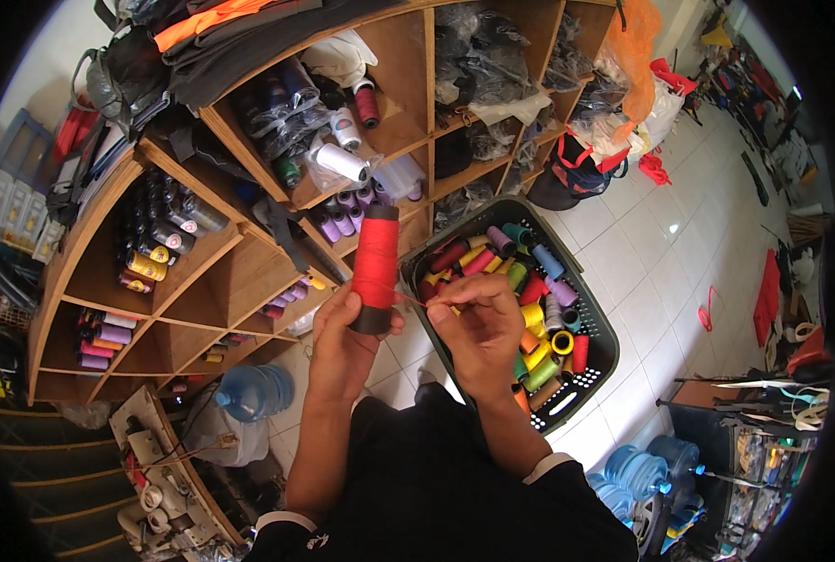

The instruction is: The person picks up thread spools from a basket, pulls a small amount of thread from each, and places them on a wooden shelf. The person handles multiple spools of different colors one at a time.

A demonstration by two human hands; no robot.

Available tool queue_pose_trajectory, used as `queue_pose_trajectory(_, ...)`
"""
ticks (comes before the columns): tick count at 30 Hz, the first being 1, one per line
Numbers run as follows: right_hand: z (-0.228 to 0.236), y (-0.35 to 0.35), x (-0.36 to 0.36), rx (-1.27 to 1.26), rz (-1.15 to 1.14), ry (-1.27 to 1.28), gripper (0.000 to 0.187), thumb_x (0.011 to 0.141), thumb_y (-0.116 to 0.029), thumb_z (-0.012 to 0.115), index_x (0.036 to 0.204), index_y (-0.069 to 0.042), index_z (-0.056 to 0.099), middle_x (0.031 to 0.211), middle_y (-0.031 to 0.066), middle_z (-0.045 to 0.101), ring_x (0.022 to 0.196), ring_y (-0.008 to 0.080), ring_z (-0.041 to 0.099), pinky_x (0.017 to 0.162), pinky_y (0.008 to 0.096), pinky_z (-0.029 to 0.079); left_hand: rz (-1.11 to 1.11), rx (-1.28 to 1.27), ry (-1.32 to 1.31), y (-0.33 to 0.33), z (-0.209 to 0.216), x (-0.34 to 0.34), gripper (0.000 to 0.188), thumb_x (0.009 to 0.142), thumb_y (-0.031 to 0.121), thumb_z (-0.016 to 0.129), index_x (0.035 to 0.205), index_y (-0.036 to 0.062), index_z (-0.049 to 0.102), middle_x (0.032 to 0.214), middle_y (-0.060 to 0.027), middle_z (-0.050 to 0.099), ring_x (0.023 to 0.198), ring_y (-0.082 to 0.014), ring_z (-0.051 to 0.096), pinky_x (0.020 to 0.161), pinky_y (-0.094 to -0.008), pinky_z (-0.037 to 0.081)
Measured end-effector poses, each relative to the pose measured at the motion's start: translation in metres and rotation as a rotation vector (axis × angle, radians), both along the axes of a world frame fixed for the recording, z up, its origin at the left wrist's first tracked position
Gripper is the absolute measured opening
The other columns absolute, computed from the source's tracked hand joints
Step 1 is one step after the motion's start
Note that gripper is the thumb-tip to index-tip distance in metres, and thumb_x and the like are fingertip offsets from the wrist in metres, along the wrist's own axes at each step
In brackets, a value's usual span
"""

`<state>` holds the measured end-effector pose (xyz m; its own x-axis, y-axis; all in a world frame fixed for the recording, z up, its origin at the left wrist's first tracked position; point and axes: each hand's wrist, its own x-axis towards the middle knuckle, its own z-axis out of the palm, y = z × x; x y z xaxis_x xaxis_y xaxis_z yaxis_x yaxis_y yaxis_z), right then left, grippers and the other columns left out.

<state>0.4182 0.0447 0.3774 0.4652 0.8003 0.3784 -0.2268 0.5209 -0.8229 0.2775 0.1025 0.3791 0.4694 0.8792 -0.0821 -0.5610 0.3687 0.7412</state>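
My left hand [345,347] grips a cone of red thread [376,258] near its dark base, and the cone stands nearly upright. A loose red thread [410,299] runs from the cone across to my right hand [480,334]. There the thumb and forefinger pinch the thread's end, with the other fingers curled in. Beneath and beyond the right hand stands a dark green perforated basket [608,323]. Inside it lie many spools of thread [536,290] in yellow, red, green, blue and purple, partly hidden by my hand.
A wooden shelf unit [417,155] with thread cones and plastic-wrapped bundles curves along the left and far side. On the tiled floor [656,272] are blue water jugs [254,391] at left and more jugs [638,471] at lower right. A sewing machine [160,501] stands at lower left.
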Motion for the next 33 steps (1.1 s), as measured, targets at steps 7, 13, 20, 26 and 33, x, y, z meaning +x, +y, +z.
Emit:
queue_pose_trajectory(7,-0.004,0.004,-0.004,-0.072,0.021,0.037,0.019,0.082,0.008,0.064,0.097,0.000,0.056,0.094,0.0060,0.056,0.087,0.0107,0.057,0.081,0.0256,0.047,-0.025,-0.102,-0.169,0.003,-0.003,-0.003,0.040,0.094,0.029,0.047,0.121,0.0007,0.045,0.104,-0.0198,0.060,0.082,-0.0223,0.059,0.073,-0.0341,0.048)
queue_pose_trajectory(13,-0.011,0.015,0.000,-0.203,0.243,0.183,0.018,0.082,0.006,0.064,0.098,0.000,0.057,0.094,0.0044,0.059,0.089,0.0111,0.059,0.080,0.0261,0.048,-0.116,-0.031,-0.202,-0.001,0.001,-0.008,0.041,0.094,0.028,0.049,0.123,-0.0008,0.045,0.106,-0.0194,0.058,0.085,-0.0220,0.058,0.072,-0.0346,0.045)
queue_pose_trajectory(20,-0.003,0.028,0.032,-0.329,0.845,0.227,0.022,0.077,0.004,0.068,0.096,-0.002,0.058,0.091,0.0040,0.063,0.088,0.0114,0.061,0.079,0.0254,0.049,-0.262,0.431,0.108,0.010,0.012,-0.027,0.046,0.081,0.013,0.070,0.120,-0.0024,0.051,0.109,-0.0128,0.056,0.095,-0.0174,0.057,0.082,-0.0342,0.048)
queue_pose_trajectory(26,0.030,0.050,0.058,-0.323,0.950,-0.372,0.020,0.076,-0.003,0.071,0.093,-0.004,0.060,0.081,0.0016,0.065,0.077,0.0076,0.061,0.068,0.0227,0.047,-0.172,0.561,0.393,-0.002,0.026,-0.024,0.046,0.065,-0.008,0.079,0.106,0.0009,0.059,0.105,-0.0091,0.054,0.097,-0.0152,0.056,0.084,-0.0299,0.050)
queue_pose_trajectory(33,0.068,0.031,0.041,-0.004,0.380,-0.831,0.013,0.073,0.002,0.067,0.084,-0.003,0.065,0.074,0.0058,0.064,0.071,0.0170,0.061,0.064,0.0271,0.046,0.312,0.734,0.481,-0.006,0.013,-0.011,0.035,0.064,-0.010,0.079,0.089,-0.0003,0.057,0.102,-0.0093,0.053,0.095,-0.0163,0.056,0.083,-0.0282,0.049)
